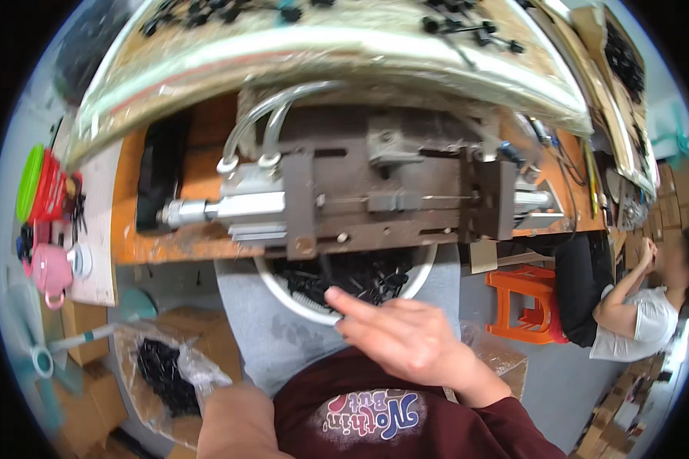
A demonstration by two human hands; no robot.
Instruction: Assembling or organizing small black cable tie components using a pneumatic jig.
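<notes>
My right hand (406, 336) is over the near right side of a white basin (306, 314) on my lap. Its index finger is stretched out to the left above the basin's rim, the other fingers lie behind it, partly hidden, and no object shows in it. Small black parts (360, 279) fill the basin. Just beyond stands a dark metal clamping fixture (344, 229) with a silver cylinder (253, 206) on its left and a small grey block (394, 201) at its middle. Of my left arm (237, 421) only a bent bare part shows at the lower edge; the left hand is out of sight.
A wide tray (329, 50) with black parts rises behind the fixture. On the floor at left, a plastic-lined box (164, 375) holds more black parts, near a fan (42, 359). At right are an orange stool (524, 298) and a seated person (635, 329).
</notes>
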